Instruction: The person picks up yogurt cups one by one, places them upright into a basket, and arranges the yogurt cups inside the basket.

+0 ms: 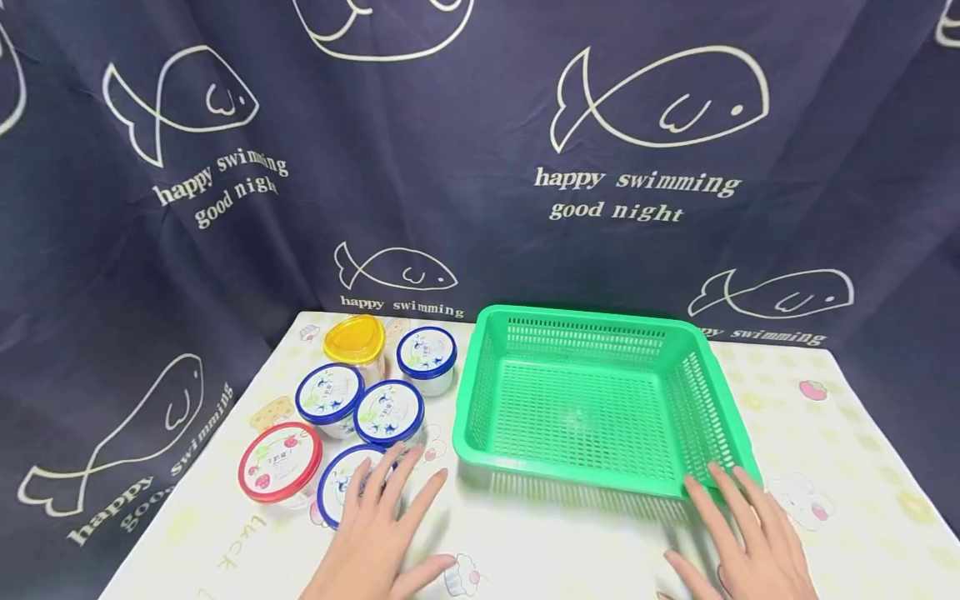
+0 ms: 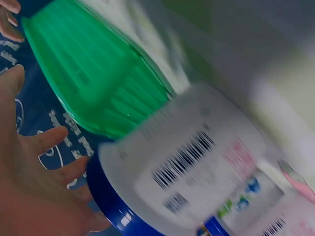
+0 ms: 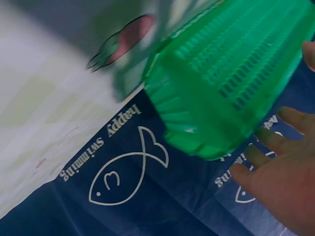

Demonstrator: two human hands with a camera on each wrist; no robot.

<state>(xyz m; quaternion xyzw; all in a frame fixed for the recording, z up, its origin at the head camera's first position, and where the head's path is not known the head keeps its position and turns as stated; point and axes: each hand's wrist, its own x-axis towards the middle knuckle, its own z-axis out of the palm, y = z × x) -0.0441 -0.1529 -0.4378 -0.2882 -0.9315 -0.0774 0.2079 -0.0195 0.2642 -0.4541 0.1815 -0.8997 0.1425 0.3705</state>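
My left hand (image 1: 378, 533) hovers with spread fingers over the nearest blue-lidded tub (image 1: 341, 483), partly covering it; in the left wrist view that tub (image 2: 182, 162) shows its barcode side. Behind it stand more blue-lidded tubs (image 1: 388, 412), one red-lidded tub (image 1: 281, 461) and a tub with a yellow lid (image 1: 355, 338). At the right, my right hand (image 1: 750, 533) is spread with its fingertips at the near right corner of a green plastic basket (image 1: 570, 475). The basket has slotted walls and nothing inside. Neither hand grips anything.
A white table (image 1: 540, 558) with printed cartoon figures carries everything. Dark blue curtain cloth (image 1: 495, 167) with white fish drawings hangs right behind the basket and along the left side. The tubs stand close together left of the basket.
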